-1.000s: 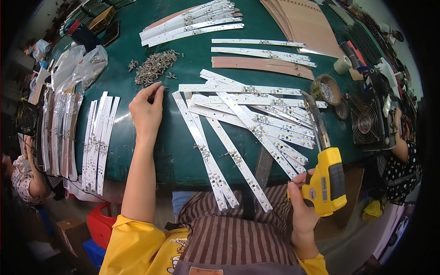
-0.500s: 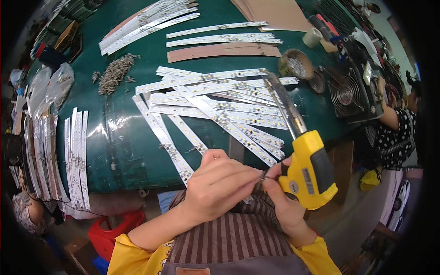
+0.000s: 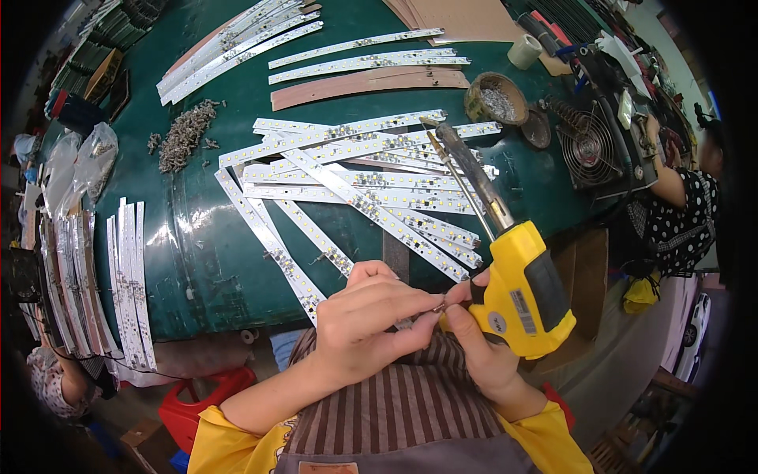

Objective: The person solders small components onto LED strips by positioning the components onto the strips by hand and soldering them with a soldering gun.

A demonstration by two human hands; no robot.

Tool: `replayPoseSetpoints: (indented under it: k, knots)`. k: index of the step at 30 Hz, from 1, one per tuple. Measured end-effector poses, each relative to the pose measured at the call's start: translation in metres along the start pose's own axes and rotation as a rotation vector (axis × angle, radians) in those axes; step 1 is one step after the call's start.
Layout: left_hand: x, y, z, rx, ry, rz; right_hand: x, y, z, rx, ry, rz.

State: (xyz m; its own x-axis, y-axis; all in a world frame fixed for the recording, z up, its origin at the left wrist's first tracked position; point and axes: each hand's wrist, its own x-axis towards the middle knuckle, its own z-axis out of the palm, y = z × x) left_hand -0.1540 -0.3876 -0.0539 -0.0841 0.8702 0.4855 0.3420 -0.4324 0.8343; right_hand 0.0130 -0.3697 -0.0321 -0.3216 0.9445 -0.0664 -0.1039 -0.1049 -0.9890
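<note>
Small metal part (image 3: pixel 437 303), pinched between fingertips of left hand (image 3: pixel 371 316) and right hand (image 3: pixel 474 340) above the lap, right hand also clasping yellow soldering gun (image 3: pixel 525 288), tip toward fanned white LED strips (image 3: pixel 355 174) on green table (image 3: pixel 197 237).

Both hands meet at lower centre of the frame. The left hand (image 3: pixel 371 316) pinches with curled fingertips; the right hand (image 3: pixel 478 347) is closed in a grip.
</note>
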Motion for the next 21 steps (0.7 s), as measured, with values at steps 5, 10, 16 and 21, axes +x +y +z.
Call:
replayPoseSetpoints:
  k: [5,10,16,21]
  knots:
    - [0.0005,0.001,-0.0046,0.052,-0.039,-0.013,-0.0009,0.001,0.0022,0.025,0.022,0.032]
    - [-0.002,-0.0009,-0.0068,0.106,-0.044,0.085,0.0002,0.001,0.0015,-0.025,-0.003,0.031]
    - [-0.005,-0.0034,-0.005,-0.03,-0.04,0.039,-0.0014,0.0051,-0.0022,0.061,-0.056,-0.008]
    - [-0.0057,-0.0062,-0.0043,-0.102,-0.004,-0.054,-0.0008,0.0015,0.0005,0.048,0.015,0.075]
